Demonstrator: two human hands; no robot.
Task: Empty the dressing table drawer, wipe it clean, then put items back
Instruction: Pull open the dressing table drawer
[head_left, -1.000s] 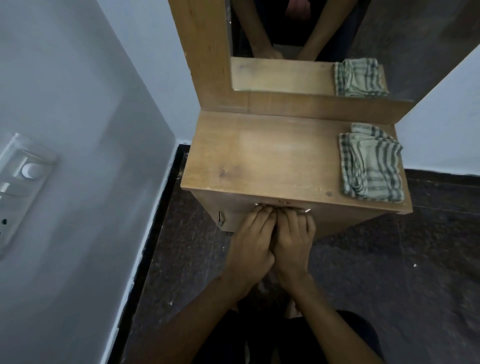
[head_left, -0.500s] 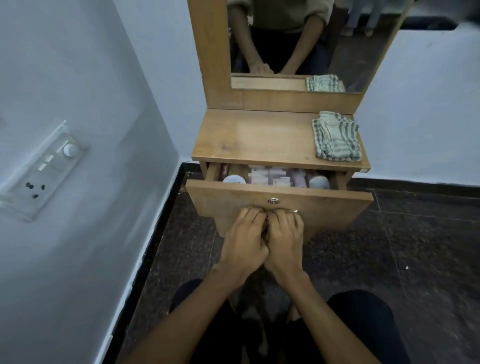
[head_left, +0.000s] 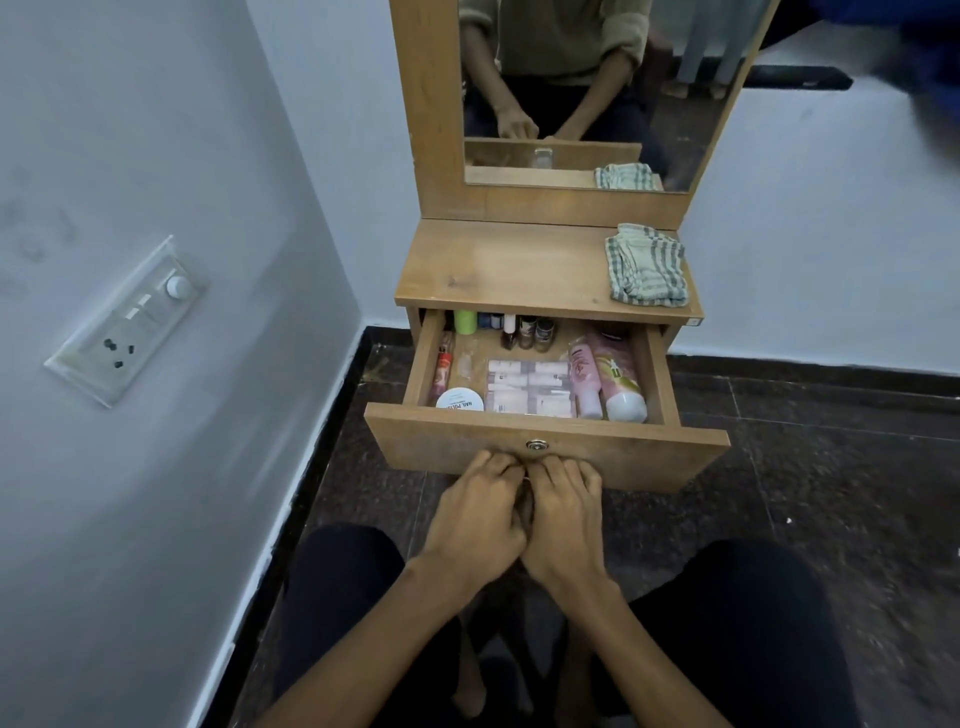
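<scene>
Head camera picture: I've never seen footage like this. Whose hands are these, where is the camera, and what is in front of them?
The camera sits on a person's head and looks forward and down, so the two arms coming from the bottom edge are the wearer's own. The mirror above shows the same person from the front. The left hand and right hand are side by side, fingers curled at the lower edge of the drawer front, just under its lock. The drawer is pulled open and holds cosmetics: pink bottles, small nail polish bottles, a white round jar, a flat packet. A striped cloth lies on the tabletop, at the right.
</scene>
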